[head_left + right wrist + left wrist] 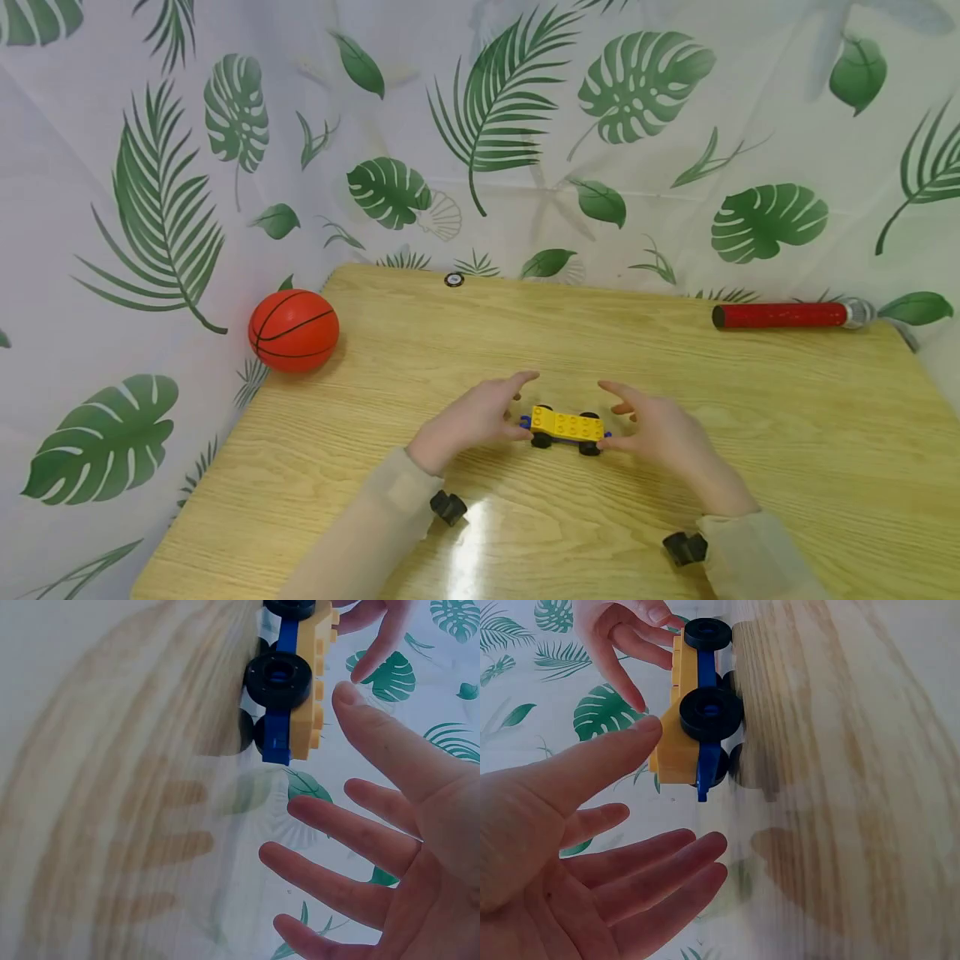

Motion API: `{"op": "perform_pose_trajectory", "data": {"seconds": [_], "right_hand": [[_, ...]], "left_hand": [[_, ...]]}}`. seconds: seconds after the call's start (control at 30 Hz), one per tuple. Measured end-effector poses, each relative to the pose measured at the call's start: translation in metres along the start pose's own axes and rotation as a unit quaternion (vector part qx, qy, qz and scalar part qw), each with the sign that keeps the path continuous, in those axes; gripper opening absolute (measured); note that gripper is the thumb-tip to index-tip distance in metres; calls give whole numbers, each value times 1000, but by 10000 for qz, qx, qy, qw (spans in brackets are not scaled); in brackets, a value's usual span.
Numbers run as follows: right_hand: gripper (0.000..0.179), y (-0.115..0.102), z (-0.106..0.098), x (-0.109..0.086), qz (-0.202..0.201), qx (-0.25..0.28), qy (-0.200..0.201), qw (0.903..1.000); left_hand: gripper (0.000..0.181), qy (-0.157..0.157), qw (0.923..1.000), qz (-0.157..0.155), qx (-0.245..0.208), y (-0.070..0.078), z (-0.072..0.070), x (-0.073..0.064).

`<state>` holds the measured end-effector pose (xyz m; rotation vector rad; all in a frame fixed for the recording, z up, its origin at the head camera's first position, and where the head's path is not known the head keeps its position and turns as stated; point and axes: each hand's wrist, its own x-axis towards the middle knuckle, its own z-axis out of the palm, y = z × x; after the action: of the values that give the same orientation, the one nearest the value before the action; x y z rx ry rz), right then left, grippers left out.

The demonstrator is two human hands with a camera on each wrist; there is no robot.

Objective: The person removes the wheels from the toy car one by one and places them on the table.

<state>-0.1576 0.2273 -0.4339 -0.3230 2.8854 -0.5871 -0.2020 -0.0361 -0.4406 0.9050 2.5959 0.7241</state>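
Left hand [480, 410] and right hand [663, 429] are flanking the toy car [567, 425], fingers [660, 885] standing apart, clamping nothing; thumb contact unclear. The car is sitting on its wheels [589, 448] on the table [570, 517]; even pinching at its yellow body [304, 712], not the wheels, is looking steadiest. Beyond the car, leftward, a ball [295, 331] is resting.

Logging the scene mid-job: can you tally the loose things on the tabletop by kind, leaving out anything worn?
Yellow-topped toy car: 1
Orange-red ball: 1
Red cylinder with silvery end: 1
Small dark-rimmed disc: 1
Total: 4
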Motion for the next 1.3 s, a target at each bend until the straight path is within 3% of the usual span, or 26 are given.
{"op": "perform_pose_trajectory", "data": {"seconds": [0.23, 0.47, 0.67, 1.0, 1.3], "right_hand": [[72, 1, 8, 0, -343, 631, -1, 9974], [63, 5, 12, 3, -290, 1124, -1, 9932], [63, 7, 13, 4, -171, 1277, -83, 9916], [57, 4, 15, 4, -143, 1211, 116, 9925], [52, -4, 4, -2, 4, 1231, 288, 9920]], "left_hand": [[76, -157, 9992, -259, -280, -1, 5, 3], [67, -276, 9978, -450, -393, 0, 4, 4], [65, -245, 9975, -403, -517, 0, 5, 6], [65, -143, 9978, -366, -543, 2, 6, 6], [60, 154, 9968, -158, -771, 4, 1, 3]]}}
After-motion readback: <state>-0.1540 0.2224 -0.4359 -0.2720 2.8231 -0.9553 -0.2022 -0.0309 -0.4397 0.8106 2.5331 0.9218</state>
